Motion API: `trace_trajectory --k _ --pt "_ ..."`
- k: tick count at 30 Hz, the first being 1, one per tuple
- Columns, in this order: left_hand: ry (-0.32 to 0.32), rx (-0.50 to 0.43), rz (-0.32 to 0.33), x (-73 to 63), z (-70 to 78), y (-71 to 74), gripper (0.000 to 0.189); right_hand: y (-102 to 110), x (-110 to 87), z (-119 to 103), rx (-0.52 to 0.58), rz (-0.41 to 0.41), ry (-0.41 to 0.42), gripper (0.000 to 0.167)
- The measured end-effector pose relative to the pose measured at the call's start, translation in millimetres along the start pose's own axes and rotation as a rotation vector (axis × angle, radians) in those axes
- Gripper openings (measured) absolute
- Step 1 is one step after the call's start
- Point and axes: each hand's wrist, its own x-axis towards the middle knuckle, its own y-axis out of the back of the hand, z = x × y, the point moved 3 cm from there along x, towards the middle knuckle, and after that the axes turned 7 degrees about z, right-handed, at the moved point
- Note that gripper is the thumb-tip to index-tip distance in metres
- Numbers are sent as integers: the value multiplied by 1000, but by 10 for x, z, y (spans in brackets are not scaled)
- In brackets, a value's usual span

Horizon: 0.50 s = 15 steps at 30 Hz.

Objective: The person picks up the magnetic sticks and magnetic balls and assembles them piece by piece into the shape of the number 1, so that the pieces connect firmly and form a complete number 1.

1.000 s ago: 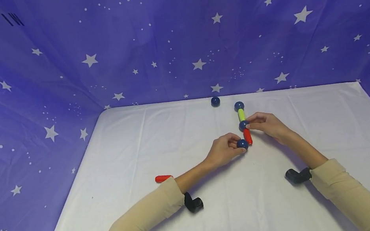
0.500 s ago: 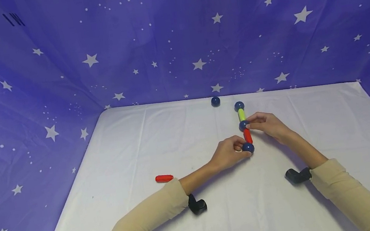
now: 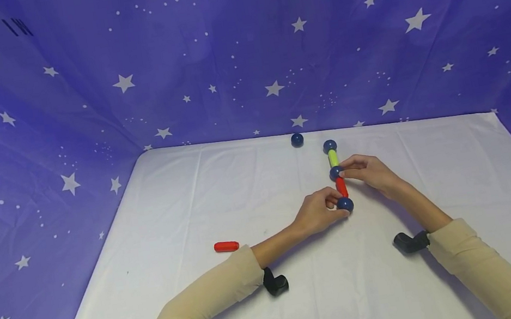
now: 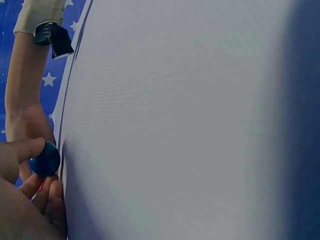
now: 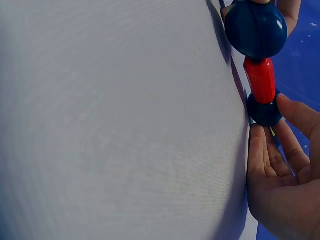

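On the white tabletop a chain runs toward the person: a far blue ball (image 3: 330, 146), a yellow-green rod (image 3: 333, 158), a middle blue ball (image 3: 336, 173), a red rod (image 3: 341, 187) and a near blue ball (image 3: 345, 205). My left hand (image 3: 317, 212) pinches the near ball between thumb and fingers, right at the red rod's end. The right hand (image 3: 371, 175) pinches the middle ball from the right. In the right wrist view the red rod (image 5: 261, 80) spans the two held balls, its ends meeting both.
A loose red rod (image 3: 226, 246) lies left of the left forearm. Near the table's back edge sits a single blue ball (image 3: 297, 140). A black wrist device hangs at each cuff. Purple star-printed cloth (image 3: 221, 65) rises behind and beside the white table (image 3: 163, 206).
My left hand has carried the near ball slightly right and toward the person, bringing it to the red rod's near end. The right hand has kept its place on the middle ball.
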Motion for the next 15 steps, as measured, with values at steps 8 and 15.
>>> trace_trajectory --k 8,15 --pt "13 -3 5 14 -10 -16 33 2 11 14 4 -1 1 43" --pt "27 3 -2 25 -16 -30 34 8 29 35 5 -3 -5 43"
